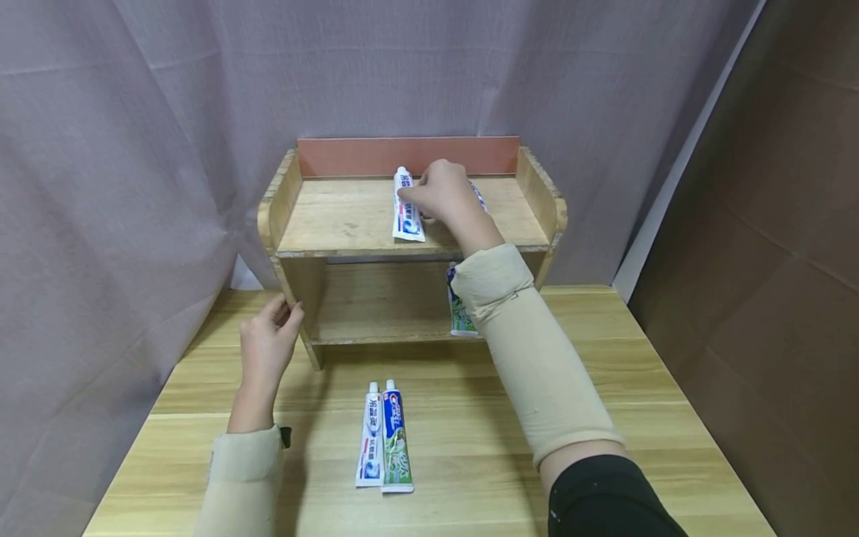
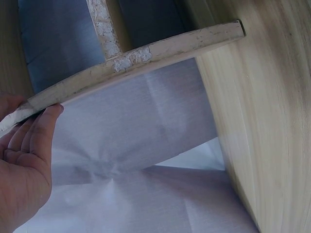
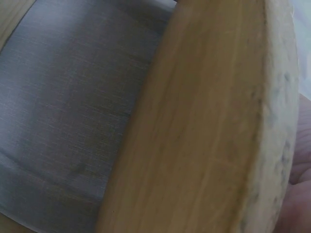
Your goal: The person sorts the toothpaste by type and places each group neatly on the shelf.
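Left hand [image 1: 268, 335] grips pale two-tier wooden shelf [image 1: 335, 216] by left side, likely steadying; right hand [image 1: 446, 194] pinches white-and-blue toothpaste tube [image 1: 407, 218] on top, likely straightening it.

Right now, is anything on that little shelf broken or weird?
Yes, the wooden shelf looks a bit worn: rough whitish patches mark the front edges where a board meets its left side panel, unlike the plainer wood beside them.

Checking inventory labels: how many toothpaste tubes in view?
5 tubes: two on the tabletop, one on the lower shelf, two at the top shelf. The right arm may hide more.
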The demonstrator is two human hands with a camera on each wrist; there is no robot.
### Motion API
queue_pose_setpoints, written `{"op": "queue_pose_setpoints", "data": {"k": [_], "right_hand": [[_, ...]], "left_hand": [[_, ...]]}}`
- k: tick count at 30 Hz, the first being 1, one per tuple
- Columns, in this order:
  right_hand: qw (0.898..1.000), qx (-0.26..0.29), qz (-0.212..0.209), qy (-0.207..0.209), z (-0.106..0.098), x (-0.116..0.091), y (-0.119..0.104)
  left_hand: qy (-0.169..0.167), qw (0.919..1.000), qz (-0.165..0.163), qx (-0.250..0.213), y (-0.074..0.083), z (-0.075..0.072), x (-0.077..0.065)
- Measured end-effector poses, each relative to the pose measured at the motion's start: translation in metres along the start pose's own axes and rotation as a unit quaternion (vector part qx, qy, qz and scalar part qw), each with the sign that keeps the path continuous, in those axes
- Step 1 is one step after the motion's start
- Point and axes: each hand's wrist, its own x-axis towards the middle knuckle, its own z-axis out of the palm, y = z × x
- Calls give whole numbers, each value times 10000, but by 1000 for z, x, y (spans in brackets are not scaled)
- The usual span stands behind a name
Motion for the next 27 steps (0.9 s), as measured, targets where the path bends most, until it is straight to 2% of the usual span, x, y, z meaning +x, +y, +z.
{"op": "queue_pose_setpoints", "data": {"k": [17,27], "right_hand": [[10000,-41,40,-73,-1,-4,0],[9995,-293,-76,-23,-1,-7,-2]], "left_hand": [[-52,9999,-18,-106,1,0,0],[-112,9998,-162,-81,1,-2,0]]}}
